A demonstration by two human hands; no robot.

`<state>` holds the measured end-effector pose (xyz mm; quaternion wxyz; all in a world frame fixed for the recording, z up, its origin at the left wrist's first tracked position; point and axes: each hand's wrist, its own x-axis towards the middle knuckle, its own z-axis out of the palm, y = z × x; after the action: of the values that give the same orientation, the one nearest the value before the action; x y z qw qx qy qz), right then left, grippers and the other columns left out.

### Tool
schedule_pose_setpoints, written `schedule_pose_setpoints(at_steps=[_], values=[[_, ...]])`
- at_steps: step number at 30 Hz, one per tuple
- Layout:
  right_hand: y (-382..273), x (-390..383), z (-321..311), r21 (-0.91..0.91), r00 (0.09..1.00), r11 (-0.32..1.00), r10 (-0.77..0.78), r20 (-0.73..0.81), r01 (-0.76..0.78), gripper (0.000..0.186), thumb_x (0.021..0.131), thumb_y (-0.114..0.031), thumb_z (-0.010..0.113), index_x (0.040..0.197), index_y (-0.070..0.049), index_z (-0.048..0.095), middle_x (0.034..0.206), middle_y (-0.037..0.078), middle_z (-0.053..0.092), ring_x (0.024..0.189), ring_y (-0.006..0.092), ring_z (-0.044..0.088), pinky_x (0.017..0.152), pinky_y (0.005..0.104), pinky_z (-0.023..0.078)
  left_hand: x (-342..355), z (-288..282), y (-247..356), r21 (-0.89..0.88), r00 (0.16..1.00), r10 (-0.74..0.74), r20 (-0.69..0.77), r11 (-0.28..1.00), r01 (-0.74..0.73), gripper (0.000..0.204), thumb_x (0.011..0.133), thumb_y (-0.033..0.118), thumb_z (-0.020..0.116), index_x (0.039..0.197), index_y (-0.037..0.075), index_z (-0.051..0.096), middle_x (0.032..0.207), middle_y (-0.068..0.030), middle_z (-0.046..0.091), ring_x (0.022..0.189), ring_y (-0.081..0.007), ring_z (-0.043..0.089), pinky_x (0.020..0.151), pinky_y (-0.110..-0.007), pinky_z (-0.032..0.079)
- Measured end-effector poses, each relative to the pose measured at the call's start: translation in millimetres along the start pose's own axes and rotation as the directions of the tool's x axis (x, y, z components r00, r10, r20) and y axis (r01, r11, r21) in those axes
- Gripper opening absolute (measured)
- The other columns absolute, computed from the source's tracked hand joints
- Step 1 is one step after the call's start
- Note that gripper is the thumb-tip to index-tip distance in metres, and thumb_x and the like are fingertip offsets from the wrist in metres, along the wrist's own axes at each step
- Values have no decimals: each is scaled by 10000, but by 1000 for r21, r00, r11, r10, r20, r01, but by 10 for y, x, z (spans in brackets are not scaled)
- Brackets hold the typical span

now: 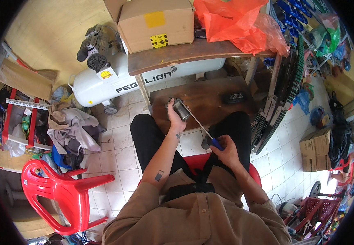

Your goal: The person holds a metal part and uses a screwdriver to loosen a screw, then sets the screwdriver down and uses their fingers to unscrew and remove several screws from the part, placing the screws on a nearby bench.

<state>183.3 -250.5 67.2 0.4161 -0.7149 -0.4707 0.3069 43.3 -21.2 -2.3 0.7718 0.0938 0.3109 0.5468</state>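
Note:
My left hand (174, 117) is closed around a dark metal cylindrical part (181, 109), which I cannot identify further, and holds it tilted above the gap between my knees. In my right hand (228, 152) is a screwdriver (216, 143), gripped by its blue handle. Its long thin shaft runs up and left to the cylindrical part. Whether the tip touches the part or passes behind it, I cannot tell. Beyond my hands a low brown wooden board (201, 98) carries a small black object (235, 96) at its right.
A wooden table (156, 61) ahead bears a cardboard box (156, 24) and an orange plastic bag (234, 24). Behind it lies a white air compressor (99, 87). To the left stands a red plastic chair (54, 183); to the right, black slotted rails (277, 110) and cartons (315, 151).

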Motion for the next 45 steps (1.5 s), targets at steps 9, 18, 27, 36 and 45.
schedule_pose_setpoints(at_steps=[9,18,27,36,45], values=[[-26,-1,-17,131,964,967,195,181,-221,330,987,-287,614,960,41,631,723,88,670,602,126,615,594,296,496,-15,6,15,-3,1000,-2,15,1000,2,384,884,488,608,964,112,600,868,-84,655,691,-263,629,654,-396,523],[-104,17,-52,100,975,978,167,145,-182,358,958,-303,657,1056,36,598,727,82,636,607,124,616,590,303,501,-49,35,1,22,1000,-9,16,1000,9,375,891,476,600,985,114,607,883,-86,657,697,-266,631,653,-399,526],[-98,-9,-63,101,971,973,193,144,-208,335,913,-291,727,945,30,636,750,86,676,612,138,669,616,304,537,-36,26,5,5,999,-17,35,1000,17,389,891,484,603,1028,120,595,899,-95,653,705,-269,625,653,-400,525],[-98,45,-63,12,925,947,309,222,-320,397,962,-372,643,958,26,645,716,99,664,628,151,663,606,317,518,-26,15,0,5,999,-9,38,1000,9,404,882,495,613,1003,110,591,900,-96,653,712,-265,628,655,-396,526],[-42,-1,-18,91,981,981,161,107,-171,344,932,-278,704,981,52,622,758,96,676,637,150,658,606,300,524,-53,40,14,10,999,-22,26,1000,22,405,879,497,616,995,109,604,898,-89,659,716,-259,631,665,-397,529]])
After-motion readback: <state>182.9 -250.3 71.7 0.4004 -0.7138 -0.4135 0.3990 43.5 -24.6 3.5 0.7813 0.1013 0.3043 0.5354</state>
